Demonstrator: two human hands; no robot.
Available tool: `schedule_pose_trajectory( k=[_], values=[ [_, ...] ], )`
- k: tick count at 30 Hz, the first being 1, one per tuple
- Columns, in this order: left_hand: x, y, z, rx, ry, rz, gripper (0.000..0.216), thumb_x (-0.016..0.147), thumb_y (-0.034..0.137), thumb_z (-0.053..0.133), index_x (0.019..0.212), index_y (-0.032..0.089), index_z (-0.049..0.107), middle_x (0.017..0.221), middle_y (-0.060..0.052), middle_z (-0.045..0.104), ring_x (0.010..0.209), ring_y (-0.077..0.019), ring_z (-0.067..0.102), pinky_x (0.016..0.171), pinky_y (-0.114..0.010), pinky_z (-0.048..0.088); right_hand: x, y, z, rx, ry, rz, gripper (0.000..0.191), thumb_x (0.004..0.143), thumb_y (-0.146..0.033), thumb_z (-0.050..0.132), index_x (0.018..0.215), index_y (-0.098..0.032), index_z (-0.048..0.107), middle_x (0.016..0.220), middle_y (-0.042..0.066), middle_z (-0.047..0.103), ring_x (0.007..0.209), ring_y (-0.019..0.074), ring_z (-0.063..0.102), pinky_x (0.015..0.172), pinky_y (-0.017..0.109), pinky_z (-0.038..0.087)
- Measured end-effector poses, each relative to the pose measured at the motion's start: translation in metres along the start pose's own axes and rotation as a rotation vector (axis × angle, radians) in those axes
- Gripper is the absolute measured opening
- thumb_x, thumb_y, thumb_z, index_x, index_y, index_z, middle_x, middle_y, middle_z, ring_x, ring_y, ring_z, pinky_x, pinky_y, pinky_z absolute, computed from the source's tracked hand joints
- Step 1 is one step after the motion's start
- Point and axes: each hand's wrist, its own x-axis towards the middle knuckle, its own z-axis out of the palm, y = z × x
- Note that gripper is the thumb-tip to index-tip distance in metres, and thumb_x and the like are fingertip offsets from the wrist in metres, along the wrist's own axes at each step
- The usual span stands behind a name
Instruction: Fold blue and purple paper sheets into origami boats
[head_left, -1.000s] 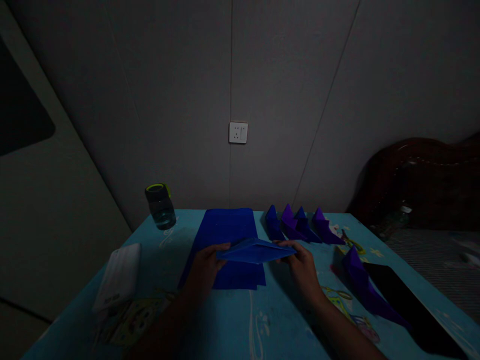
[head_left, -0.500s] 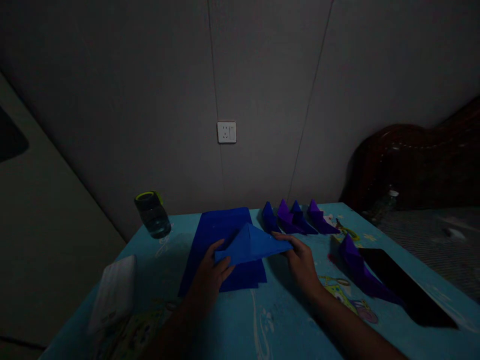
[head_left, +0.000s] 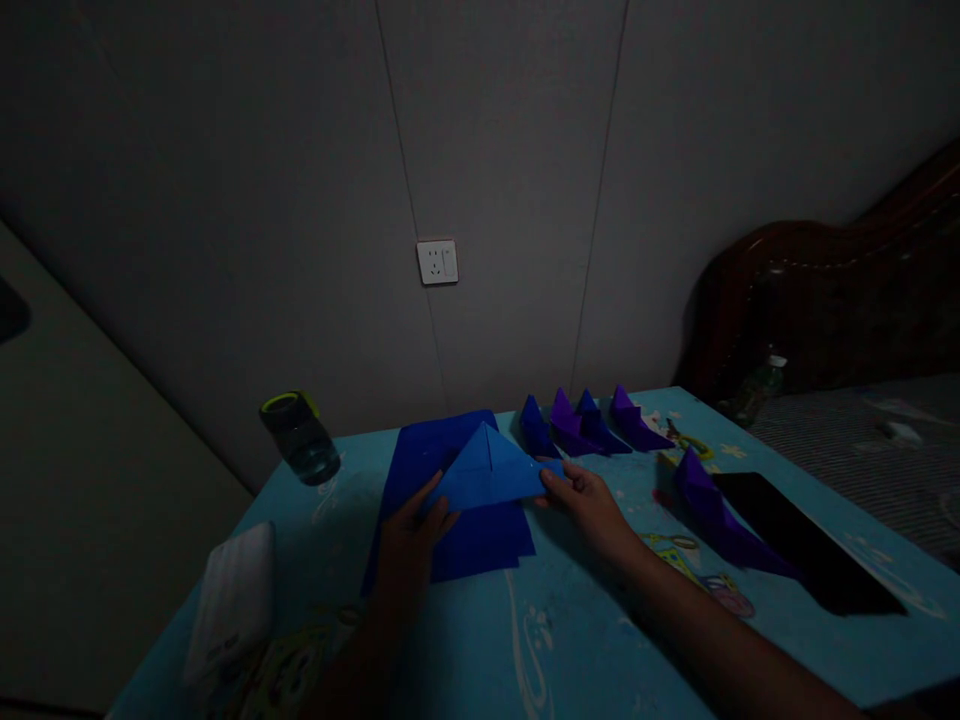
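A folded blue paper triangle point(head_left: 487, 468) stands tilted up, its face with a centre crease toward me. My left hand point(head_left: 409, 540) pinches its left corner and my right hand point(head_left: 589, 505) pinches its right corner. Under it lies a stack of dark blue paper sheets point(head_left: 450, 500) on the light blue table point(head_left: 570, 640). The room is dim.
Several folded blue and purple paper boats point(head_left: 589, 425) line the table's back edge; another purple one point(head_left: 716, 520) lies right, beside a black flat object point(head_left: 806, 545). A jar with a green rim point(head_left: 298, 438) stands back left, a white pack point(head_left: 232, 600) front left. A wall socket point(head_left: 437, 262) is behind.
The folded blue paper has been tipped from nearly flat to upright, showing its triangular face. Both hands stay on its corners. The view has shifted so everything sits further left.
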Motion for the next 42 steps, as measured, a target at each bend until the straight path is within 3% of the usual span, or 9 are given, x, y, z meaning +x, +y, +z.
schedule_pose_trajectory(
  k=[4, 8, 15, 22, 25, 29, 32, 37, 42],
  values=[
    [-0.005, 0.004, 0.002, 0.141, 0.002, 0.02, 0.052, 0.076, 0.033, 0.074, 0.125, 0.019, 0.063, 0.105, -0.003, 0.075, 0.094, -0.0215, 0.072, 0.092, -0.041, 0.057, -0.004, 0.001, -0.001, -0.229, 0.025, -0.177, 0.046, 0.082, -0.049, 0.065, 0.113, -0.015, 0.071, 0.07, 0.003, 0.073, 0.065, 0.0201, 0.066, 0.069, 0.033, 0.053],
    [-0.011, 0.01, 0.005, 0.407, -0.006, 0.107, 0.055, 0.082, 0.041, 0.065, 0.131, 0.017, 0.058, 0.079, -0.003, 0.077, 0.074, -0.0206, 0.074, 0.081, -0.036, 0.058, -0.009, 0.002, 0.0, -0.357, 0.09, -0.284, 0.044, 0.087, -0.045, 0.059, 0.12, -0.017, 0.068, 0.056, 0.0, 0.065, 0.058, 0.0185, 0.059, 0.061, 0.03, 0.049],
    [-0.013, 0.007, 0.004, 0.658, -0.024, 0.313, 0.054, 0.089, 0.045, 0.051, 0.133, 0.014, 0.055, 0.063, 0.001, 0.063, 0.059, -0.0165, 0.061, 0.062, -0.028, 0.05, -0.008, 0.003, -0.002, -0.447, 0.075, -0.379, 0.047, 0.092, -0.039, 0.052, 0.134, -0.018, 0.057, 0.065, 0.0, 0.063, 0.067, 0.0178, 0.059, 0.071, 0.031, 0.047],
    [-0.011, 0.004, 0.001, 0.682, 0.011, 0.374, 0.051, 0.084, 0.041, 0.061, 0.131, 0.021, 0.058, 0.091, -0.006, 0.069, 0.079, -0.0215, 0.065, 0.078, -0.033, 0.051, -0.009, 0.005, 0.0, -0.425, 0.02, -0.368, 0.055, 0.087, -0.039, 0.061, 0.138, -0.022, 0.052, 0.104, 0.008, 0.068, 0.083, 0.0203, 0.063, 0.078, 0.034, 0.051],
    [-0.011, 0.001, 0.002, 0.663, -0.03, 0.391, 0.051, 0.08, 0.038, 0.065, 0.128, 0.022, 0.061, 0.099, -0.008, 0.069, 0.089, -0.025, 0.065, 0.084, -0.035, 0.051, -0.008, 0.004, -0.002, -0.476, 0.04, -0.409, 0.046, 0.09, -0.037, 0.058, 0.133, -0.023, 0.057, 0.096, 0.006, 0.07, 0.082, 0.0207, 0.064, 0.083, 0.036, 0.049],
    [-0.011, -0.003, 0.002, 0.751, -0.176, 0.419, 0.046, 0.087, 0.034, 0.054, 0.131, 0.02, 0.058, 0.089, -0.008, 0.066, 0.074, -0.0216, 0.065, 0.077, -0.034, 0.053, -0.006, 0.006, -0.005, -0.527, 0.05, -0.451, 0.04, 0.092, -0.035, 0.054, 0.129, -0.022, 0.062, 0.078, 0.004, 0.069, 0.084, 0.023, 0.064, 0.086, 0.038, 0.047],
    [-0.011, -0.004, 0.002, 0.772, -0.192, 0.446, 0.045, 0.09, 0.031, 0.049, 0.133, 0.022, 0.056, 0.096, -0.008, 0.066, 0.073, -0.0194, 0.065, 0.074, -0.032, 0.054, -0.006, 0.007, -0.004, -0.529, 0.044, -0.472, 0.038, 0.092, -0.037, 0.053, 0.127, -0.024, 0.064, 0.075, 0.003, 0.07, 0.083, 0.0237, 0.065, 0.084, 0.038, 0.048],
    [-0.014, -0.007, 0.002, 0.855, -0.137, 0.643, 0.043, 0.092, 0.027, 0.046, 0.134, 0.022, 0.055, 0.121, -0.011, 0.062, 0.111, -0.0244, 0.061, 0.099, -0.037, 0.047, -0.013, 0.008, 0.004, -0.516, -0.007, -0.445, 0.037, 0.093, -0.037, 0.052, 0.125, -0.024, 0.065, 0.081, 0.005, 0.073, 0.081, 0.0238, 0.068, 0.081, 0.037, 0.051],
    [-0.022, -0.015, 0.006, 0.948, -0.188, 0.756, 0.048, 0.096, 0.025, 0.041, 0.143, 0.021, 0.043, 0.132, -0.014, 0.057, 0.124, -0.0242, 0.053, 0.105, -0.036, 0.042, -0.027, 0.006, 0.023, -0.473, -0.121, -0.381, 0.033, 0.095, -0.038, 0.049, 0.113, -0.022, 0.071, 0.093, 0.005, 0.074, 0.082, 0.022, 0.068, 0.08, 0.032, 0.051]
  ],
)
